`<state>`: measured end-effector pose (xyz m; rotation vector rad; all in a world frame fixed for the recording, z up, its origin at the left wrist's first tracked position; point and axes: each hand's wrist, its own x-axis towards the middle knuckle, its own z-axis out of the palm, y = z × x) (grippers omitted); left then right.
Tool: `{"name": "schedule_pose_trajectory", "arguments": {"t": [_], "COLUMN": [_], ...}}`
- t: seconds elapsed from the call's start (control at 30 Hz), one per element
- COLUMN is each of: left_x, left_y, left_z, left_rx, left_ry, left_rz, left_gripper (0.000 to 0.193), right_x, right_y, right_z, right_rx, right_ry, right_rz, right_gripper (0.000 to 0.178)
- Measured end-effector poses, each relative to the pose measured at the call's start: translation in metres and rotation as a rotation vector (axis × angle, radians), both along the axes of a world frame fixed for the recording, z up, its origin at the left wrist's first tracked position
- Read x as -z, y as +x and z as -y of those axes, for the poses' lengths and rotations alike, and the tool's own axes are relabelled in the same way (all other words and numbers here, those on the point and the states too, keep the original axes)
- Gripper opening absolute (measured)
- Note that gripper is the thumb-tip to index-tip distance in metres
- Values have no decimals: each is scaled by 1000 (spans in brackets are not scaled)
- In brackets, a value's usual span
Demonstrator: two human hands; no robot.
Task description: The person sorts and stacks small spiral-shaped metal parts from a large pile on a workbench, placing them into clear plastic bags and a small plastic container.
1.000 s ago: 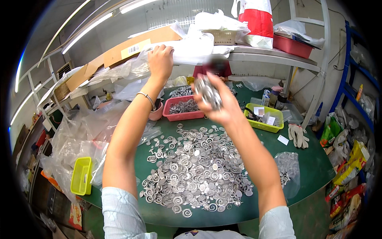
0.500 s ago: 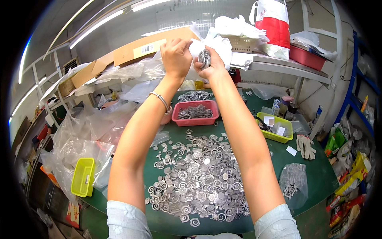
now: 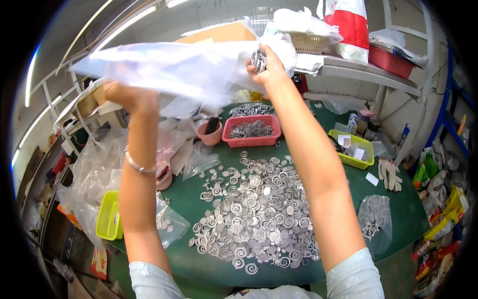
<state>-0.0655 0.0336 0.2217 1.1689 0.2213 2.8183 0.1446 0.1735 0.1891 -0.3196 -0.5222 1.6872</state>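
Note:
My left hand (image 3: 127, 94), blurred by motion, is closed on a translucent plastic bag (image 3: 174, 65) that stretches across toward my other hand. In my right hand (image 3: 271, 67), fingers curl round a bunch of grey metal spiral pieces (image 3: 258, 61), close to the bag's right end. Below my arms a wide heap of silvery spirals and small discs (image 3: 259, 214) covers the middle of the green table (image 3: 209, 274). A pink tray (image 3: 251, 140) behind the heap holds more grey metal parts.
A lime-green basket (image 3: 356, 162) with small bags stands right, near gloves (image 3: 390, 175) and a bag of metal parts (image 3: 374, 219). To the left are loose clear plastic (image 3: 94, 169), a lime-green tray (image 3: 107, 217) and pink cups (image 3: 209, 137). A loaded shelf (image 3: 358, 74) runs behind.
My left hand has swung leftward and lower, drawing the plastic bag out across the view. My right hand stays near the shelf with the metal spirals.

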Motion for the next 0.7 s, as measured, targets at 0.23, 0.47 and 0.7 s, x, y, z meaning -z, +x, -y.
{"name": "schedule_pose_trajectory", "arguments": {"t": [0.23,0.47,0.7], "left_x": [112,314,382], "left_y": [-88,-64,-14], "left_z": [36,55,39], "left_rx": [270,732,-73], "left_ry": [-704,-1210,-1568], "left_rz": [-304,-66,-563], "left_gripper": [35,12,42], "right_x": [13,123,272], "right_y": [31,66,109], "right_z": [60,173,254], "right_rx": [-164,-291,-284], "right_ry": [158,33,-443], "right_rz": [94,93,-78], "right_gripper": [36,28,27]}}
